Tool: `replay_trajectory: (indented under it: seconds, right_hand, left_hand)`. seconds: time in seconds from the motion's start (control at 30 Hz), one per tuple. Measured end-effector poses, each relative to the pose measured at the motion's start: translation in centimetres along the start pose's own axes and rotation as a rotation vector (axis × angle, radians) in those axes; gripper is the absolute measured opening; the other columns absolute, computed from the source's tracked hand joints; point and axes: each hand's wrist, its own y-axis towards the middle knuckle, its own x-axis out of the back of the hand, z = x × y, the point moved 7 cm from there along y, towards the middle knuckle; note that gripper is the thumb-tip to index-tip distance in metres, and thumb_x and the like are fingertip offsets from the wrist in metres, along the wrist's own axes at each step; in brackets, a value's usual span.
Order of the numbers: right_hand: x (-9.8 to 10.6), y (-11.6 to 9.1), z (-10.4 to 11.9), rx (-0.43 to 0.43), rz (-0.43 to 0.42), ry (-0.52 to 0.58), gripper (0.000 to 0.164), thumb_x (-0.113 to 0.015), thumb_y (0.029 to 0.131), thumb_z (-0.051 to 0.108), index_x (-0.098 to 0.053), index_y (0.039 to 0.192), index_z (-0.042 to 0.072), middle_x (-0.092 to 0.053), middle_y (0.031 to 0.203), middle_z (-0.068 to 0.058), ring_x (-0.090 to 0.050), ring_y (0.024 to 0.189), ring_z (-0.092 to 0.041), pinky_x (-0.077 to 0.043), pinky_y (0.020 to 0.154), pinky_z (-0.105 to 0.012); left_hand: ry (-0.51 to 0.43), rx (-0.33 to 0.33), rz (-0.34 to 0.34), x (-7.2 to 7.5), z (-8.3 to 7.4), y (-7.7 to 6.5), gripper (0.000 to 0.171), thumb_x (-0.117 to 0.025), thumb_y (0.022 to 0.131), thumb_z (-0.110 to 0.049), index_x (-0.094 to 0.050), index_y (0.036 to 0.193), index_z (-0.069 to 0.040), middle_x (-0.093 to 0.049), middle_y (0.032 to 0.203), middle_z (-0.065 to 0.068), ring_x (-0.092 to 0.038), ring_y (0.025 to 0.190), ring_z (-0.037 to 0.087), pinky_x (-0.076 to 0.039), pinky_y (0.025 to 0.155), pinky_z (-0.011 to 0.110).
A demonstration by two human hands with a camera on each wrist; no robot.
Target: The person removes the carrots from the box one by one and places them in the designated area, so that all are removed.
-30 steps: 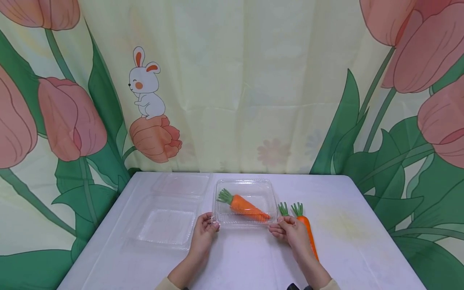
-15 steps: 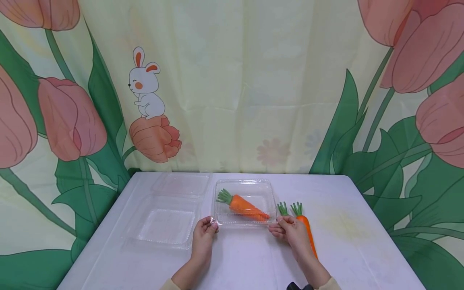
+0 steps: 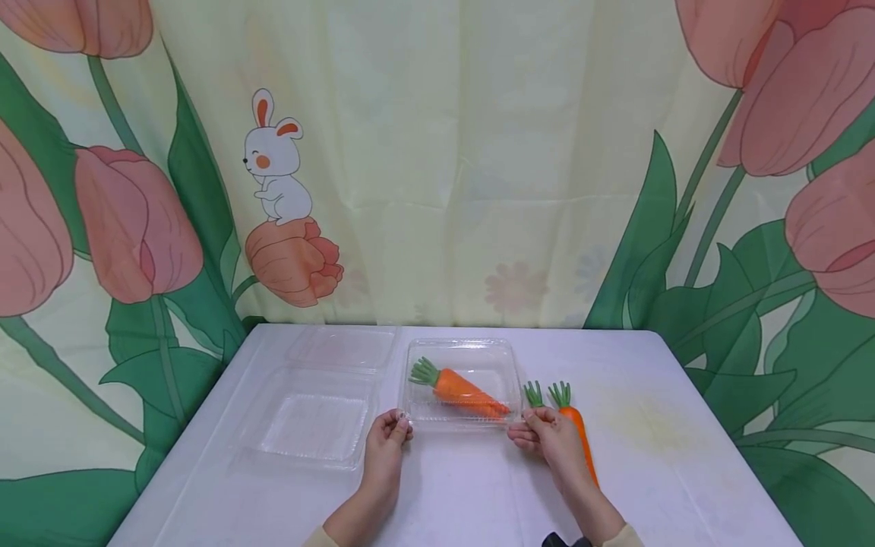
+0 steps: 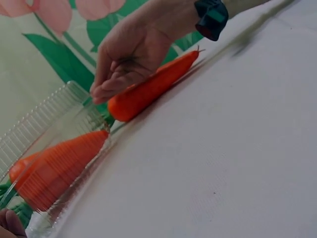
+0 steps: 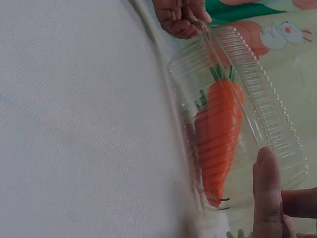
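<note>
A lidded clear plastic clamshell box (image 3: pixel 478 355) sits mid-table with its lid down. Through its wall shows an orange carrot with a green top (image 3: pixel 456 386); the right wrist view has a second orange shape (image 5: pixel 201 141) close beside it. My left hand (image 3: pixel 386 448) pinches the box's near left corner between thumb and fingers. At the near right corner, my right hand (image 3: pixel 552 444) pinches the rim with thumb and fingertips. Right by that hand lie two more carrots: one with its orange body (image 3: pixel 579 434) in sight, the other mostly hidden, its green top (image 3: pixel 534 393) showing.
To the left, a second clear clamshell box (image 3: pixel 311 425) lies spread with its lid (image 3: pixel 345 346) folded back. A white cloth (image 3: pixel 465 501) covers the table. Behind it hangs a curtain (image 3: pixel 519 152) printed with tulips and a rabbit.
My left hand has shifted slightly toward me along the box's near left corner. The right hand, the box and the carrots have stayed almost where they were.
</note>
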Motion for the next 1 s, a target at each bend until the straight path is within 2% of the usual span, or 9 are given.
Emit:
replay_trajectory:
  seconds: [0.2,0.37,0.5,0.63,0.8,1.0]
  right_hand:
    - [-0.1,-0.1,0.2,0.005,0.01,-0.008,0.028,-0.053,0.107,0.01,-0.056,0.121,-0.014,-0.077,0.088,-0.018,-0.077,0.073,-0.02,-0.062,0.067,-0.029]
    - [-0.1,-0.1,0.2,0.004,0.017,0.013,0.028,-0.055,0.106,0.009,-0.055,0.12,-0.015,-0.077,0.086,-0.018,-0.077,0.071,-0.02,-0.062,0.066,-0.029]
    - [-0.1,-0.3,0.1,0.012,0.024,0.022,0.025,-0.055,0.106,0.008,-0.055,0.118,-0.015,-0.077,0.085,-0.018,-0.076,0.07,-0.02,-0.062,0.066,-0.029]
    - [-0.1,-0.5,0.2,0.031,0.032,0.03,0.024,-0.056,0.105,0.006,-0.055,0.116,-0.015,-0.076,0.084,-0.018,-0.075,0.07,-0.019,-0.062,0.065,-0.028]
    - [0.0,-0.7,0.1,0.032,0.044,0.005,0.025,-0.056,0.105,0.007,-0.055,0.116,-0.016,-0.076,0.085,-0.019,-0.075,0.072,-0.02,-0.062,0.066,-0.029]
    - [0.2,-1.1,0.0,0.03,0.056,-0.037,0.026,-0.056,0.106,0.009,-0.057,0.116,-0.015,-0.076,0.085,-0.019,-0.076,0.074,-0.022,-0.062,0.068,-0.029]
  left_hand:
    - [-0.047,0.046,0.026,-0.1,-0.4,0.0,0.028,-0.05,0.107,-0.006,-0.044,0.128,0.01,-0.052,0.105,0.006,-0.056,0.093,0.013,-0.052,0.084,0.024]
    - [-0.108,0.073,0.041,0.1,-0.5,0.0,0.025,-0.036,0.112,-0.015,-0.045,0.124,0.004,-0.051,0.105,0.005,-0.054,0.094,0.015,-0.051,0.085,0.025]
    - [-0.088,0.069,0.015,0.3,-0.4,0.3,0.022,-0.03,0.111,-0.009,-0.046,0.121,0.003,-0.05,0.105,0.005,-0.053,0.093,0.015,-0.051,0.083,0.025]
    - [-0.053,0.068,0.006,0.3,-0.5,0.7,0.021,-0.032,0.109,-0.005,-0.046,0.123,0.003,-0.049,0.103,0.005,-0.052,0.091,0.016,-0.051,0.082,0.026]
    - [-0.027,0.032,0.004,0.4,-0.6,1.3,0.02,-0.04,0.105,-0.001,-0.047,0.123,0.006,-0.049,0.101,0.006,-0.05,0.087,0.015,-0.048,0.077,0.026]
    - [0.015,0.001,-0.063,1.7,-0.5,2.3,0.021,-0.052,0.103,0.002,-0.051,0.123,0.005,-0.053,0.108,0.007,-0.051,0.092,0.016,-0.048,0.076,0.023]
